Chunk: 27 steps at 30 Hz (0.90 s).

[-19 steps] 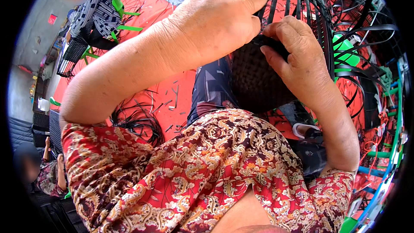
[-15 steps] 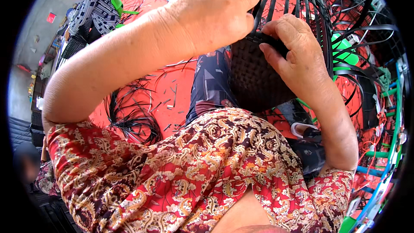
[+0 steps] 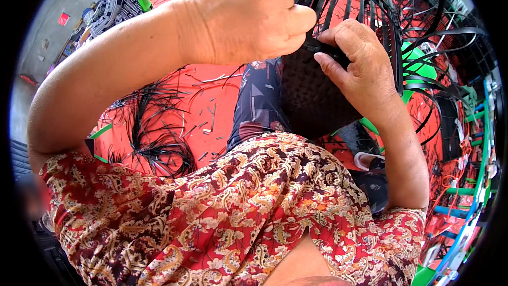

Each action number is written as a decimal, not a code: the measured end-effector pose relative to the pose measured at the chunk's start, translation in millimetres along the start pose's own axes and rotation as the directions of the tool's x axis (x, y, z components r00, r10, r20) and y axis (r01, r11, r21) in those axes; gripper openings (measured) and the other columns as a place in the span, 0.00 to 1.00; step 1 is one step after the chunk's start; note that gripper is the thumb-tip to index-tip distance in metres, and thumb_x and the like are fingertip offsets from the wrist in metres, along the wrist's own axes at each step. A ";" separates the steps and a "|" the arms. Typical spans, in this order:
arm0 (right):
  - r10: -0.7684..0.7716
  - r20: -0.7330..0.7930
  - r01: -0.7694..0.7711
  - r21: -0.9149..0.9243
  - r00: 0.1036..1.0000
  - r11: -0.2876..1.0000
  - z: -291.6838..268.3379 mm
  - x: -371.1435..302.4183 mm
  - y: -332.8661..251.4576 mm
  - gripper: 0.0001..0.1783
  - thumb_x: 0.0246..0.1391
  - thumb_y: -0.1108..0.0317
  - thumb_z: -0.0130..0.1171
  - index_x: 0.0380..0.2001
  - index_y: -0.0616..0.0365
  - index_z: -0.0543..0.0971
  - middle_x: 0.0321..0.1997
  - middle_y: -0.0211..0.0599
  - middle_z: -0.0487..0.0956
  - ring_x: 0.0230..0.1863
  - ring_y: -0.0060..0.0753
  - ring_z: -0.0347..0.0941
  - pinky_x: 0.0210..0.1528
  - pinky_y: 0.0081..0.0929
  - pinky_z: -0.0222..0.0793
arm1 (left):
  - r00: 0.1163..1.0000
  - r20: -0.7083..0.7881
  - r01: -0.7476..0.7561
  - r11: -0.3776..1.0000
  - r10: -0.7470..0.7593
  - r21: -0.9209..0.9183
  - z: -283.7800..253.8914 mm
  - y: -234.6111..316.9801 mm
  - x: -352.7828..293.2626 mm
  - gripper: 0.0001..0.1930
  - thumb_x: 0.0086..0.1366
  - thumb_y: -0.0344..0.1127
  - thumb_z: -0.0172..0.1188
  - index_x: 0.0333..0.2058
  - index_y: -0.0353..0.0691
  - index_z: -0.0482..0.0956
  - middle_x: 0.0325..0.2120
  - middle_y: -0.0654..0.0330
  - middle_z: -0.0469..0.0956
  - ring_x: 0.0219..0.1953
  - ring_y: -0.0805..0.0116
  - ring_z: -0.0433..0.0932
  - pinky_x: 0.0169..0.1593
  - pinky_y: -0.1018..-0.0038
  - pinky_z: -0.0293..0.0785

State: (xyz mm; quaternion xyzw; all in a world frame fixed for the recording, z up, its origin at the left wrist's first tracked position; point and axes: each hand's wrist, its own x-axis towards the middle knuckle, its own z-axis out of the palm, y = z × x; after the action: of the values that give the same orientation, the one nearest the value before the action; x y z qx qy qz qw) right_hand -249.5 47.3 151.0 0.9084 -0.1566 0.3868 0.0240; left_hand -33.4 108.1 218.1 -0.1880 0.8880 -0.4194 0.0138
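A black basket (image 3: 317, 98) woven from flat plastic strips rests against my legs, its dense weave facing me. Loose and parallel black strips (image 3: 338, 0) stretch away from its far part. My right hand (image 3: 360, 66) grips the basket's edge, thumb on the near side and fingers curled over. Closed in a fist, my left hand (image 3: 251, 21) is just left of that edge, its knuckles close to my right fingertips. Whatever lies inside the left fist is hidden from this view.
Cut black strips (image 3: 153, 143) lie in a tangle on the red floor (image 3: 211, 90), with small offcuts around. Green plastic stools (image 3: 420, 66) and more strips stand right of the basket. A blue and green frame (image 3: 481, 180) edges the far right. Another person (image 3: 119, 2) sits at upper left.
My left elbow has swung outward and my left fist has shifted slightly left and down. The right hand keeps its hold on the basket edge, with a slight move left.
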 end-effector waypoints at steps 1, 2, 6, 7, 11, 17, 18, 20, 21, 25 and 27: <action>0.000 0.002 0.000 0.014 1.000 1.000 0.4 0.4 -0.7 0.13 0.41 0.70 0.64 0.31 0.58 0.74 0.31 0.40 0.71 0.38 0.46 0.69 0.42 0.39 0.66 | 1.000 -0.007 0.009 1.000 -0.010 -0.025 1.7 1.4 -4.8 0.07 0.45 0.36 0.54 0.24 0.42 0.71 0.27 0.62 0.66 0.25 0.69 0.67 0.28 0.73 0.66; -0.003 0.007 0.003 0.004 1.000 1.000 0.5 0.2 -1.2 0.13 0.41 0.70 0.64 0.31 0.57 0.74 0.31 0.40 0.71 0.38 0.46 0.69 0.42 0.39 0.66 | 0.999 -0.009 0.053 0.996 -0.054 -0.070 2.9 4.5 -8.3 0.07 0.45 0.36 0.54 0.24 0.42 0.71 0.26 0.62 0.66 0.24 0.68 0.67 0.28 0.73 0.66; -0.034 0.014 0.034 -0.010 0.999 0.999 -1.7 5.5 -2.9 0.12 0.41 0.70 0.64 0.32 0.58 0.75 0.32 0.39 0.72 0.38 0.45 0.70 0.42 0.38 0.67 | 0.979 0.021 0.201 0.959 -0.201 -0.202 8.4 12.7 -22.4 0.06 0.47 0.34 0.56 0.23 0.40 0.71 0.24 0.62 0.64 0.24 0.66 0.68 0.28 0.70 0.66; -0.045 0.013 0.045 -0.008 0.999 0.999 -2.4 7.6 -3.8 0.12 0.41 0.70 0.64 0.32 0.58 0.75 0.32 0.39 0.72 0.38 0.44 0.70 0.43 0.38 0.67 | 0.974 0.033 0.225 0.956 -0.223 -0.191 9.4 13.9 -25.7 0.05 0.47 0.33 0.57 0.23 0.40 0.71 0.24 0.61 0.64 0.24 0.66 0.68 0.28 0.70 0.67; -0.073 -0.019 0.072 -0.047 0.997 0.996 -2.4 6.8 -8.9 0.11 0.42 0.72 0.63 0.32 0.60 0.77 0.34 0.40 0.74 0.38 0.45 0.70 0.43 0.36 0.67 | 0.946 0.003 0.316 0.925 -0.323 -0.213 21.5 22.4 -31.8 0.05 0.49 0.32 0.59 0.23 0.39 0.72 0.22 0.60 0.63 0.24 0.63 0.70 0.30 0.68 0.67; 0.229 -0.347 -0.107 0.335 0.910 0.936 -77.9 -18.3 -18.1 0.09 0.51 0.84 0.55 0.37 0.65 0.78 0.43 0.38 0.75 0.43 0.23 0.71 0.46 0.17 0.67 | 0.900 -0.114 0.405 0.903 -0.421 -0.141 22.7 21.4 -40.3 0.05 0.48 0.34 0.56 0.24 0.43 0.71 0.24 0.62 0.64 0.24 0.68 0.72 0.27 0.71 0.69; 0.314 -0.357 -0.147 0.426 0.880 0.893 -91.2 -25.4 -21.8 0.10 0.51 0.85 0.54 0.37 0.65 0.78 0.43 0.38 0.75 0.43 0.23 0.71 0.45 0.17 0.67 | 0.901 -0.093 0.410 0.901 -0.425 -0.142 22.6 20.5 -40.8 0.05 0.49 0.33 0.58 0.26 0.42 0.73 0.23 0.62 0.64 0.23 0.67 0.71 0.27 0.70 0.68; 0.396 -0.307 -0.306 0.300 0.866 0.903 -99.8 -41.3 -19.4 0.09 0.51 0.85 0.54 0.36 0.65 0.78 0.42 0.37 0.75 0.43 0.24 0.71 0.47 0.18 0.65 | 0.902 -0.047 0.420 0.898 -0.429 -0.135 21.2 19.3 -41.8 0.05 0.51 0.30 0.60 0.28 0.39 0.75 0.21 0.60 0.65 0.23 0.63 0.70 0.26 0.68 0.66; 0.291 -0.289 -0.254 0.159 0.912 0.954 -95.1 -42.0 -15.9 0.09 0.45 0.81 0.61 0.33 0.62 0.79 0.37 0.34 0.76 0.39 0.25 0.73 0.42 0.20 0.68 | 0.898 -0.073 0.418 0.893 -0.434 -0.169 21.9 19.5 -41.2 0.06 0.50 0.28 0.61 0.29 0.38 0.76 0.21 0.61 0.64 0.22 0.65 0.69 0.25 0.69 0.65; 0.186 -0.041 -0.191 -0.197 0.982 0.962 -75.5 -40.2 -21.8 0.14 0.44 0.72 0.64 0.37 0.60 0.78 0.38 0.41 0.76 0.43 0.43 0.71 0.48 0.34 0.64 | 0.883 -0.131 0.434 0.890 -0.451 -0.140 31.2 26.2 -37.4 0.04 0.48 0.29 0.59 0.26 0.41 0.75 0.22 0.64 0.64 0.22 0.69 0.70 0.24 0.72 0.65; 0.163 0.001 -0.156 -0.285 0.987 0.946 -68.9 -42.4 -18.7 0.15 0.43 0.70 0.64 0.37 0.59 0.77 0.37 0.41 0.75 0.42 0.46 0.70 0.45 0.37 0.64 | 0.882 -0.166 0.418 0.894 -0.442 -0.159 34.2 30.7 -32.8 0.05 0.48 0.29 0.60 0.25 0.41 0.75 0.21 0.64 0.64 0.22 0.70 0.70 0.24 0.72 0.64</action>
State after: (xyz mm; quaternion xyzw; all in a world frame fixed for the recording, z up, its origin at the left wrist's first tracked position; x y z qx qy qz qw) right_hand -319.4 87.7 170.6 0.8847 -0.2836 0.3499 0.1207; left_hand -6.6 111.9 168.5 -0.3385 0.8442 -0.3750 -0.1790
